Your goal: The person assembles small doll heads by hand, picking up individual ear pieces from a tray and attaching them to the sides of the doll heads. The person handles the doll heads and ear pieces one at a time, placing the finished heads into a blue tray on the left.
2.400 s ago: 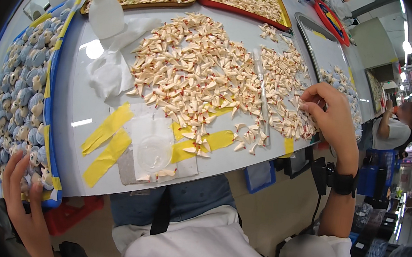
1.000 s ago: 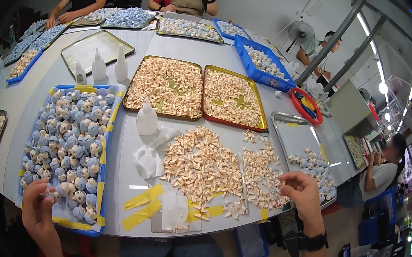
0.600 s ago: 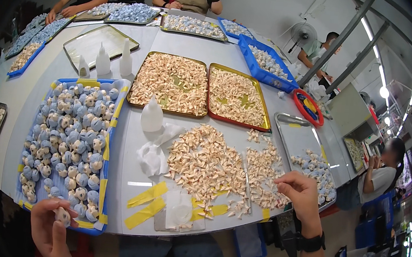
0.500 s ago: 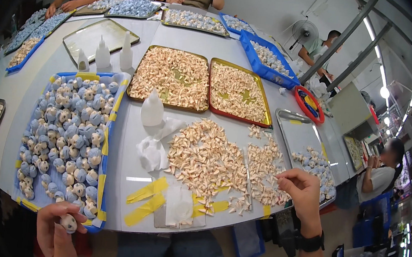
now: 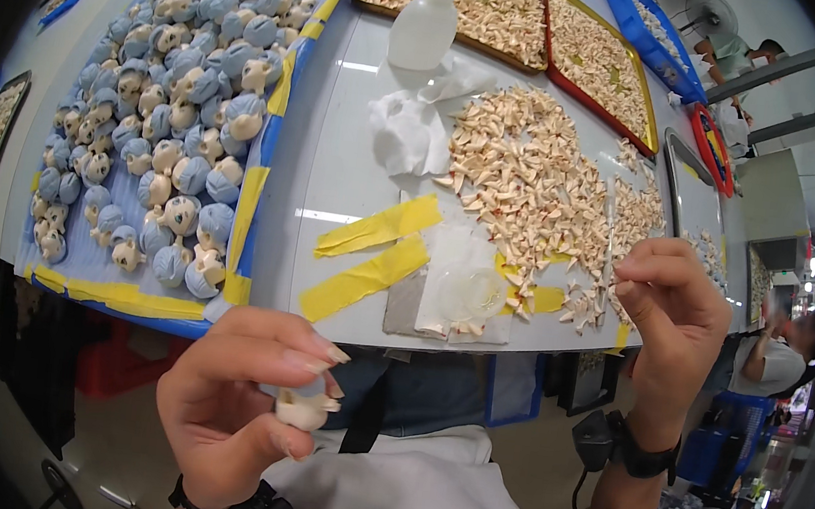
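A small cream doll head with a blue top is pinched between the thumb and fingers of my left hand, in front of the table edge. My right hand is raised over the right side of the table, thumb and forefinger pressed together. Whatever it may hold is too small to make out. Just left of it lies a loose pile of small cream pointed pieces, some with reddish tips. At left, a blue tray edged with yellow tape holds many doll heads with blue tops.
A white squeeze bottle and crumpled tissue stand left of the pile. Yellow tape strips and a small clear round dish lie near the front edge. Behind are a tray of cream pieces and a blue bin.
My left hand has moved right and up with the doll head, away from the tray's front corner. My right hand stays pinched, now nearer the pile. The view has tilted down and come closer.
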A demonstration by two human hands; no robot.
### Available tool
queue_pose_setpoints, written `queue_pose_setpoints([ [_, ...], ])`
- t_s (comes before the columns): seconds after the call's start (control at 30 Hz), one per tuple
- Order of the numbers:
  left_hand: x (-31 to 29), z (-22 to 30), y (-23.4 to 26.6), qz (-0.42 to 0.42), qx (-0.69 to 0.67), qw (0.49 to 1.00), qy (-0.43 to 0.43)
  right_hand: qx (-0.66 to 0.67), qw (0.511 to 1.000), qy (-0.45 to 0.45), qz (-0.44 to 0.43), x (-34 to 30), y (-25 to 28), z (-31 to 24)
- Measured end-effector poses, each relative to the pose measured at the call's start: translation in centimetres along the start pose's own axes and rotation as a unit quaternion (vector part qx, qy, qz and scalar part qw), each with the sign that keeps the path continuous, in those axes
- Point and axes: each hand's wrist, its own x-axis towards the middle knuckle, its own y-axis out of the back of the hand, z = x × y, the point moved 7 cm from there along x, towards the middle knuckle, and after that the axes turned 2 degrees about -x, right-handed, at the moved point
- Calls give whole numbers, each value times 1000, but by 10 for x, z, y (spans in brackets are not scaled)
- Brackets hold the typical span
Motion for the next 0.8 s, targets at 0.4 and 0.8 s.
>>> queue_pose_setpoints([
  [0.4,13,-18,-20,-57,98,993,-31,-59,989,24,-134,10,-65,-16],
  [0.8,13,-23,-22,-71,54,996,-2,-213,963,76,-144,15,-80,-31],
])
